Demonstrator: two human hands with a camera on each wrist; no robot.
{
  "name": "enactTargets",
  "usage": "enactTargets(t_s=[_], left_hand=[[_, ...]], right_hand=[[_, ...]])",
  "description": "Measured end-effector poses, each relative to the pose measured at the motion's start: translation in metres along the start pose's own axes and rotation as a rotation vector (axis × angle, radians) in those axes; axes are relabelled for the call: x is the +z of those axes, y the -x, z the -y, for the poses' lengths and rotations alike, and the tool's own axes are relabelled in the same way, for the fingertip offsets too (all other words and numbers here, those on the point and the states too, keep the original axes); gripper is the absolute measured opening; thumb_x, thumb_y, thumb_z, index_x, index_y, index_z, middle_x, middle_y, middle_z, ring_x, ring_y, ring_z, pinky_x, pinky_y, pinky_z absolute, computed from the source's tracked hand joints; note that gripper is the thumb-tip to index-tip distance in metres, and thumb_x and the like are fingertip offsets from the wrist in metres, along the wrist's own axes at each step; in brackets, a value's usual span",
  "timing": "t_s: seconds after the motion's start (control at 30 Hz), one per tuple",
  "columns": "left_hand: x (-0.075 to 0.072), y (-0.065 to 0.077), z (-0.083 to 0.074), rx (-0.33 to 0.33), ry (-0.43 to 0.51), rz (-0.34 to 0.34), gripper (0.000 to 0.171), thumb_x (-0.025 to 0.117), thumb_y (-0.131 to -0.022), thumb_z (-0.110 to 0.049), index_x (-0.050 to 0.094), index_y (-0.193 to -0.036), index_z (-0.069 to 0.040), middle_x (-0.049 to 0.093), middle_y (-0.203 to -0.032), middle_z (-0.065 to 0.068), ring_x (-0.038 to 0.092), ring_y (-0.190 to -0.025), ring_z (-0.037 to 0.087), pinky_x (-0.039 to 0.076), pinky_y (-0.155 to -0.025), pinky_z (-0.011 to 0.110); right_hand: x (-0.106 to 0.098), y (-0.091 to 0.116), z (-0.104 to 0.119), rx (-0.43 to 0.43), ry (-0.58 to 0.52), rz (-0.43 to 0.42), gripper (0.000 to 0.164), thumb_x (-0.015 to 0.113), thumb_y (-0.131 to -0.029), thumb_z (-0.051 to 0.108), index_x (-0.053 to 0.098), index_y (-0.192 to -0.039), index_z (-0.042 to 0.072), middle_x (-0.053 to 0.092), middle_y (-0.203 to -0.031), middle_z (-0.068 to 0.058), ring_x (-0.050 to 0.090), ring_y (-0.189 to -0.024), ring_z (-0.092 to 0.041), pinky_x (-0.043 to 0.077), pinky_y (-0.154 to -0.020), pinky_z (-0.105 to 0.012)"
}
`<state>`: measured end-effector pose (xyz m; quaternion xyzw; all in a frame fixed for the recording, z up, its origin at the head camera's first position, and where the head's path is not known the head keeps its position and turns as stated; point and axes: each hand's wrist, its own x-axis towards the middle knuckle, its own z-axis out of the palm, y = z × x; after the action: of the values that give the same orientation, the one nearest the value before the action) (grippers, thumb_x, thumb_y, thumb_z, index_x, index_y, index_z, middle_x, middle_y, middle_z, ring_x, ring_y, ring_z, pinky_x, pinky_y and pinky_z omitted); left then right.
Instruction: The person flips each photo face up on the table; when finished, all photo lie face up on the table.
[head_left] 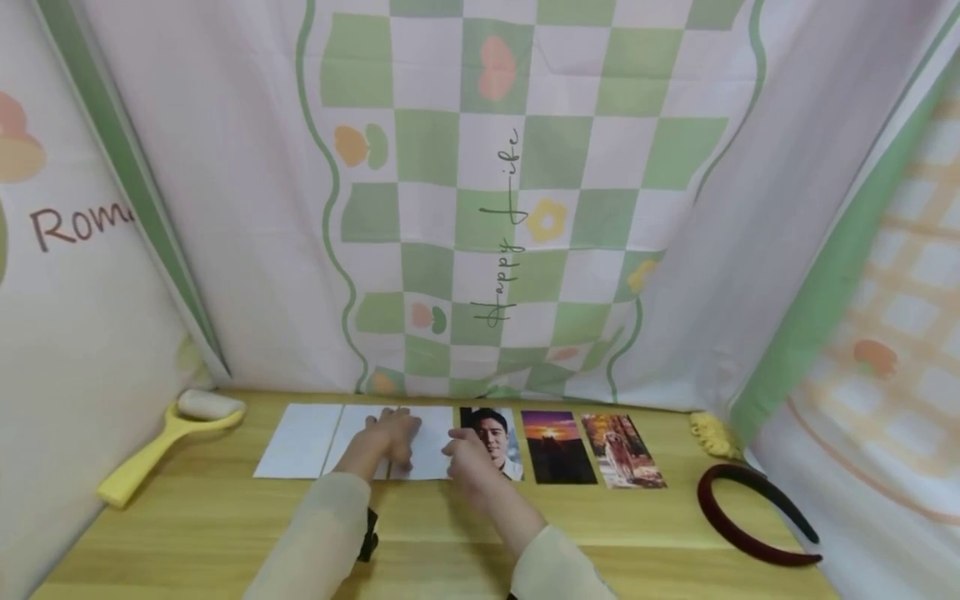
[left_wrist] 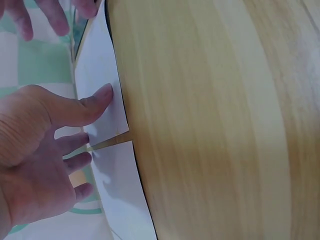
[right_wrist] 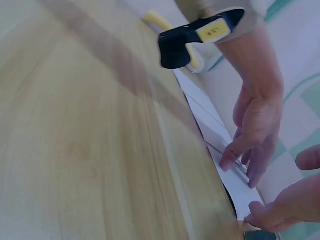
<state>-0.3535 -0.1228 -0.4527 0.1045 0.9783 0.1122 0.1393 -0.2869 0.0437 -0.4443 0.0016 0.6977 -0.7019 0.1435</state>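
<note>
Three white cards lie in a row on the wooden table: a left one [head_left: 296, 442], a middle one [head_left: 352, 425] and a right one [head_left: 435, 446]. My left hand [head_left: 390, 437] spreads over the seam between the middle and right cards, its thumb [left_wrist: 102, 100] resting on a card. At the right card's near corner, my right hand [head_left: 476, 467] touches the edge with a fingertip [right_wrist: 256, 212]; another finger stands apart. Photo cards continue the row: a portrait [head_left: 491, 433] partly behind the right hand, a sunset [head_left: 558, 450] and a dog among autumn leaves [head_left: 622, 454].
A yellow-handled tool with a white roller [head_left: 161, 450] lies at the table's left. On the right are a dark red headband [head_left: 738, 533] and a yellow fringed item [head_left: 714, 435]. A printed green-and-white curtain [head_left: 427, 142] hangs behind the table [head_left: 450, 558].
</note>
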Motion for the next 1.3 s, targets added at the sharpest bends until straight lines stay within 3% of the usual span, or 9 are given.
enactTargets(t_s=[0.27, 0.4, 0.5, 0.6, 0.8, 0.9, 1.0, 1.13, 1.3], left_hand=[[-0.001, 0.005, -0.002, 0.005, -0.026, -0.019, 0.077, 0.086, -0.078, -0.016, 0.056, -0.147, -0.01, 0.041, -0.163, 0.021, 0.036, -0.151, 0.048, 0.025, -0.123, 0.073], [0.0, 0.006, -0.002, 0.002, -0.01, -0.012, 0.079, 0.086, -0.078, -0.016, 0.054, -0.15, -0.012, 0.038, -0.166, 0.021, 0.031, -0.154, 0.049, 0.021, -0.125, 0.074], [0.0, 0.007, -0.003, 0.002, -0.003, -0.017, 0.079, 0.086, -0.077, -0.016, 0.054, -0.149, -0.012, 0.038, -0.166, 0.021, 0.03, -0.155, 0.05, 0.019, -0.125, 0.074], [-0.001, 0.007, -0.002, 0.003, -0.004, -0.021, 0.077, 0.086, -0.077, -0.015, 0.055, -0.148, -0.011, 0.039, -0.165, 0.021, 0.03, -0.154, 0.049, 0.02, -0.125, 0.073], [-0.001, 0.006, -0.003, -0.003, -0.039, -0.026, 0.071, 0.086, -0.076, -0.014, 0.059, -0.142, -0.01, 0.048, -0.158, 0.02, 0.04, -0.147, 0.046, 0.027, -0.123, 0.07], [0.0, 0.002, -0.006, 0.005, -0.107, -0.034, 0.051, 0.087, -0.074, -0.015, 0.067, -0.121, -0.008, 0.059, -0.146, 0.018, 0.049, -0.136, 0.041, 0.034, -0.12, 0.064], [-0.003, 0.001, -0.011, 0.023, -0.149, -0.031, 0.034, 0.088, -0.073, -0.017, 0.067, -0.098, -0.009, 0.065, -0.135, 0.017, 0.054, -0.13, 0.039, 0.038, -0.119, 0.06], [-0.009, 0.001, -0.018, 0.027, -0.08, -0.045, 0.024, 0.083, -0.076, -0.015, 0.064, -0.09, -0.009, 0.07, -0.12, 0.017, 0.058, -0.12, 0.036, 0.046, -0.112, 0.057], [-0.012, -0.002, -0.02, -0.003, 0.093, -0.091, 0.016, 0.065, -0.087, -0.011, 0.067, -0.099, -0.001, 0.071, -0.105, 0.016, 0.063, -0.098, 0.032, 0.057, -0.095, 0.05]], right_hand=[[-0.007, -0.002, -0.004, 0.008, -0.125, -0.008, 0.064, 0.045, -0.094, -0.001, 0.022, -0.151, -0.018, 0.02, -0.158, -0.043, 0.043, -0.079, -0.01, 0.046, -0.08, -0.022], [-0.009, -0.005, -0.008, -0.017, -0.14, -0.01, 0.009, 0.044, -0.093, -0.004, 0.052, -0.093, -0.008, 0.056, -0.095, -0.022, 0.039, -0.067, -0.008, 0.043, -0.072, -0.021], [-0.01, -0.008, -0.008, -0.039, -0.171, 0.001, 0.038, 0.043, -0.092, -0.005, 0.031, -0.065, 0.019, 0.03, -0.062, 0.009, 0.029, -0.056, -0.004, 0.036, -0.066, -0.021], [-0.01, -0.009, -0.008, -0.049, -0.191, 0.005, 0.043, 0.042, -0.09, -0.006, 0.03, -0.061, 0.023, 0.028, -0.056, 0.013, 0.03, -0.055, -0.003, 0.035, -0.064, -0.02], [-0.007, -0.009, -0.011, -0.036, -0.176, -0.008, 0.036, 0.045, -0.091, -0.006, 0.039, -0.066, 0.02, 0.038, -0.059, 0.011, 0.041, -0.06, -0.003, 0.037, -0.063, -0.018], [-0.007, -0.01, -0.016, -0.049, -0.148, 0.022, 0.03, 0.046, -0.09, -0.005, 0.039, -0.071, 0.016, 0.04, -0.06, 0.011, 0.043, -0.061, -0.004, 0.037, -0.062, -0.018], [-0.007, -0.01, -0.019, -0.068, -0.093, 0.039, 0.006, 0.048, -0.088, -0.005, 0.053, -0.09, -0.009, 0.043, -0.066, 0.008, 0.043, -0.063, -0.004, 0.039, -0.062, -0.018], [-0.006, -0.009, -0.019, -0.068, -0.027, 0.015, 0.062, 0.052, -0.084, -0.007, 0.037, -0.141, -0.026, 0.062, -0.097, -0.012, 0.048, -0.069, -0.007, 0.045, -0.066, -0.019], [-0.001, -0.01, -0.019, -0.109, 0.065, -0.026, 0.067, 0.06, -0.079, -0.012, 0.038, -0.142, -0.018, 0.055, -0.136, -0.041, 0.067, -0.102, -0.032, 0.058, -0.084, -0.028]])
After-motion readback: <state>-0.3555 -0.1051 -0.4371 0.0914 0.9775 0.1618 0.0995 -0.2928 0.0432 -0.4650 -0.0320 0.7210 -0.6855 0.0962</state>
